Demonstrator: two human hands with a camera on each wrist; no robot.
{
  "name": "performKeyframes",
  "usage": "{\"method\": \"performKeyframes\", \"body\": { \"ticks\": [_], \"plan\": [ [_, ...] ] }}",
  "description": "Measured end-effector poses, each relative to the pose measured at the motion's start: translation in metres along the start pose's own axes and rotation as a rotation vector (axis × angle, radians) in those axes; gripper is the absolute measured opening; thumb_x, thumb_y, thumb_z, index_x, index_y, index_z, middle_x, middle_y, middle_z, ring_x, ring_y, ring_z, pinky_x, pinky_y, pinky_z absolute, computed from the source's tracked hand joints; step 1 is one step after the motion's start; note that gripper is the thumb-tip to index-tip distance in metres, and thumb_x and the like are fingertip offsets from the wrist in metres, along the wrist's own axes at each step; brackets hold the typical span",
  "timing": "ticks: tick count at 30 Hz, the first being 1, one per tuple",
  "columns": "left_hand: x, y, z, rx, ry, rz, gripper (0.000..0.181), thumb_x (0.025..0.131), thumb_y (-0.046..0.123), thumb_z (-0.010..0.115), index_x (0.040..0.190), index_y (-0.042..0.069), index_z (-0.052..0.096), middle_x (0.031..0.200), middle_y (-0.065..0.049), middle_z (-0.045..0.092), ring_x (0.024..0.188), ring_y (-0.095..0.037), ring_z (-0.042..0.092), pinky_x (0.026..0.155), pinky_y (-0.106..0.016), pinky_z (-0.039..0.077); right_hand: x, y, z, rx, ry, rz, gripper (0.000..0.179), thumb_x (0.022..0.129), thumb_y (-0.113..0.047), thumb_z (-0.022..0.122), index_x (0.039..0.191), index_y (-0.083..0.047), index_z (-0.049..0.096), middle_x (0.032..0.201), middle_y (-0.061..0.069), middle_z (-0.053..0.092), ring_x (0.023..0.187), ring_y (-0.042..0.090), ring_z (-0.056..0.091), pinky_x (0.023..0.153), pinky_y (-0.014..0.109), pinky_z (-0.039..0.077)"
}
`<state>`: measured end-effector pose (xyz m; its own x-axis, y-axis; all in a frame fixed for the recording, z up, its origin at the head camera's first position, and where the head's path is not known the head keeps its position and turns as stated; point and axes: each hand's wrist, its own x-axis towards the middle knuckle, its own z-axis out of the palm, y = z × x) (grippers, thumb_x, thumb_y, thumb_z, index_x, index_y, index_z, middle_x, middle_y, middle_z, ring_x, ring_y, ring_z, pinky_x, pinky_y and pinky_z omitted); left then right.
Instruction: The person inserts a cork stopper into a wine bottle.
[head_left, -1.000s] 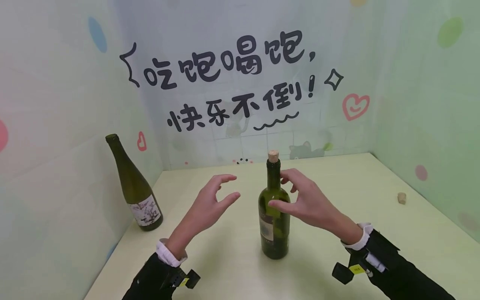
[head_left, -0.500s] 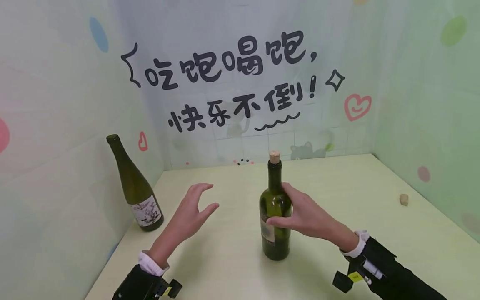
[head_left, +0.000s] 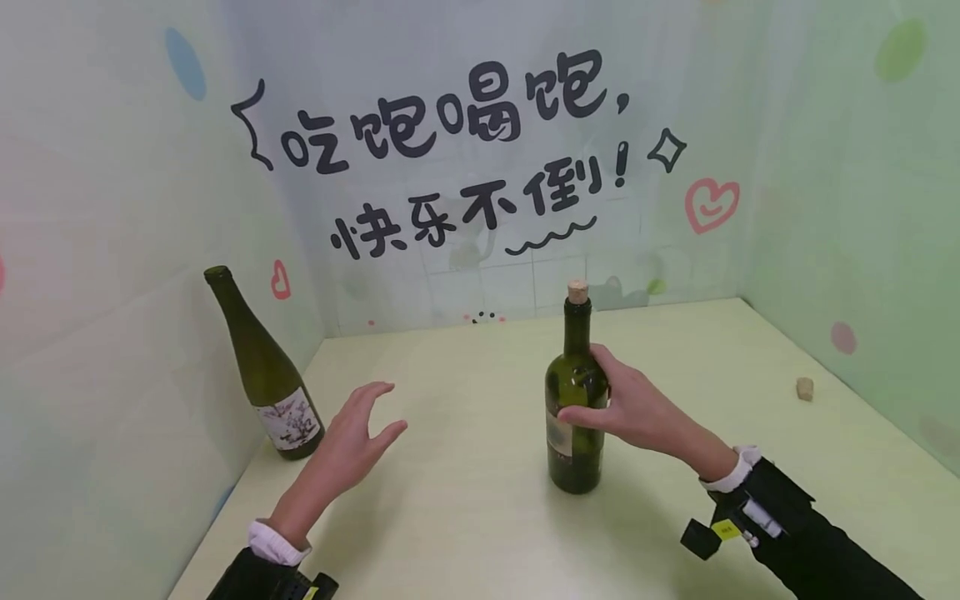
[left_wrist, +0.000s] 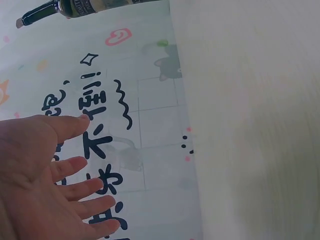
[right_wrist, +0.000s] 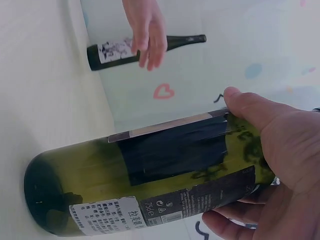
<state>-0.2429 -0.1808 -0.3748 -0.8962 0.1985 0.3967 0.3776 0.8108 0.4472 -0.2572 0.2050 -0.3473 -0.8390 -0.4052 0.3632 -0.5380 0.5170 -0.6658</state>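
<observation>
My right hand (head_left: 648,412) grips a green wine bottle (head_left: 576,468) around its shoulder, thumb on the near side. The bottle stands upright, with a cork (head_left: 577,292) sticking up from its mouth. In the right wrist view, paper labels (right_wrist: 107,215) show on its side, and the bottle base (right_wrist: 42,200) is close to the tabletop. My left hand (head_left: 341,446) hovers to the left with fingers spread loosely and nothing in them. Its palm and fingers also show in the left wrist view.
A taller green bottle (head_left: 262,358) with a floral label stands at the table's left edge, beside the wall. A loose cork (head_left: 805,389) lies at the right side of the pale table (head_left: 465,517). Printed walls (head_left: 480,275) enclose the back and sides.
My right hand has closed on the corked wine bottle and shifted it right and upward in the head view. My left hand has drawn back to the left.
</observation>
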Motion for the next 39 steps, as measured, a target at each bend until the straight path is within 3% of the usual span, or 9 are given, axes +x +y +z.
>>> {"method": "performKeyframes", "body": {
  "ticks": [7, 17, 25, 39],
  "plan": [
    [-0.008, -0.009, -0.001, 0.0, -0.012, -0.029, 0.062, 0.09, 0.028, 0.066, 0.14, 0.001, 0.043, 0.14, -0.017, 0.043, 0.129, -0.035, 0.041, 0.102, -0.051, 0.035, 0.005, 0.021, -0.019, -0.009, 0.051, 0.063, 0.083, 0.076, -0.054, 0.072, 0.138, -0.014, 0.034, 0.107, 0.006, 0.063, 0.096, 0.022, 0.062, 0.08, 0.041, 0.052],
    [-0.011, -0.013, -0.005, 0.008, -0.038, -0.045, 0.063, 0.091, 0.033, 0.065, 0.141, 0.003, 0.042, 0.142, -0.016, 0.041, 0.131, -0.033, 0.039, 0.103, -0.051, 0.034, 0.006, 0.05, -0.049, -0.098, 0.109, 0.161, 0.096, 0.078, -0.057, 0.068, 0.148, -0.008, 0.023, 0.121, 0.017, 0.057, 0.108, 0.036, 0.057, 0.085, 0.053, 0.047],
    [-0.013, -0.014, -0.009, 0.019, -0.035, -0.051, 0.062, 0.091, 0.032, 0.065, 0.141, 0.003, 0.043, 0.142, -0.016, 0.041, 0.132, -0.034, 0.038, 0.104, -0.052, 0.033, 0.012, 0.071, -0.074, -0.17, 0.138, 0.208, 0.099, 0.079, -0.059, 0.066, 0.148, -0.003, 0.02, 0.12, 0.021, 0.055, 0.107, 0.039, 0.056, 0.085, 0.054, 0.047],
    [-0.025, -0.018, -0.011, 0.029, -0.046, -0.06, 0.061, 0.09, 0.031, 0.065, 0.14, 0.002, 0.044, 0.142, -0.017, 0.041, 0.131, -0.036, 0.037, 0.103, -0.054, 0.032, 0.026, 0.111, -0.105, -0.196, 0.173, 0.3, 0.11, 0.081, -0.062, 0.061, 0.153, -0.001, 0.004, 0.13, 0.03, 0.046, 0.114, 0.046, 0.048, 0.089, 0.061, 0.041]
  ]
}}
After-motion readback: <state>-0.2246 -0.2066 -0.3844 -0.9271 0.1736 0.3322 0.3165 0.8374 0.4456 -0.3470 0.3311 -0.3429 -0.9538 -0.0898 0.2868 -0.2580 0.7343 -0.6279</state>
